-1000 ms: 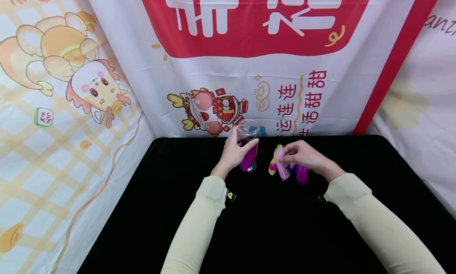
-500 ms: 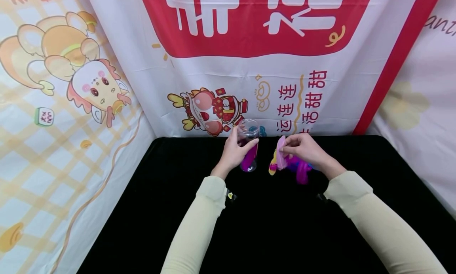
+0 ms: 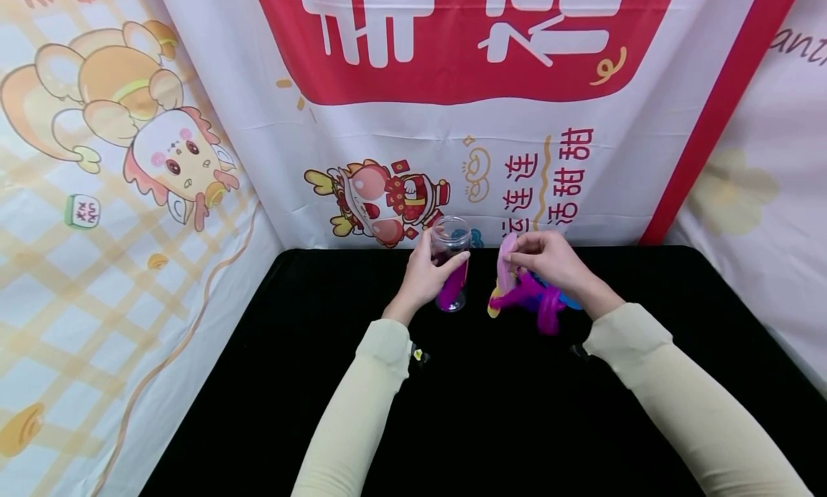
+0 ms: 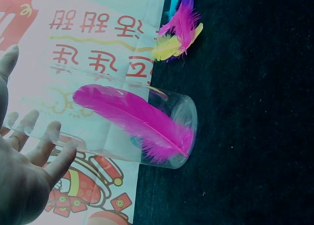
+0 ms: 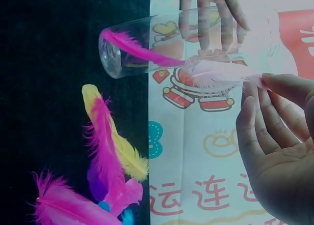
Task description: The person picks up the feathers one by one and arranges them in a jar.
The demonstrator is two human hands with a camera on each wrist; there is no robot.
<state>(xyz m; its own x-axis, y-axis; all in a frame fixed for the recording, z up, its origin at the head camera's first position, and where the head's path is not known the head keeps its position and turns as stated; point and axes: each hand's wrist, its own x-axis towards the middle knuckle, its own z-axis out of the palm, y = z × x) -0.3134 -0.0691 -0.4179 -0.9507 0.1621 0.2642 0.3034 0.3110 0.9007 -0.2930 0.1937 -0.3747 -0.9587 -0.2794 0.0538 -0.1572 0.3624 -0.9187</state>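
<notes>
My left hand [image 3: 423,273] grips a tall clear glass [image 3: 451,229] by its side; the glass stands upright near the back of the black table. Inside it leans a magenta feather [image 4: 135,117], its lower end at the base. Between thumb and fingertips, my right hand [image 3: 549,258] pinches a pale pink feather [image 5: 216,72] by one end. This feather is raised to the right of the glass, apart from it in the head view. Below my right hand lies a loose pile of feathers: magenta [image 5: 73,205], yellow [image 5: 130,158], purple [image 5: 96,181] and blue.
A black cloth covers the table [image 3: 491,418]. Right behind the glass hangs a white and red printed curtain [image 3: 381,131], and another printed cloth [image 3: 129,281] hangs on the left. A small dark item with a yellow mark [image 3: 418,355] shows beside the left cuff.
My right hand has risen from the pile with the pale pink feather, which now stands higher and more upright. More of the pile shows beneath it. My left hand and the glass stay put.
</notes>
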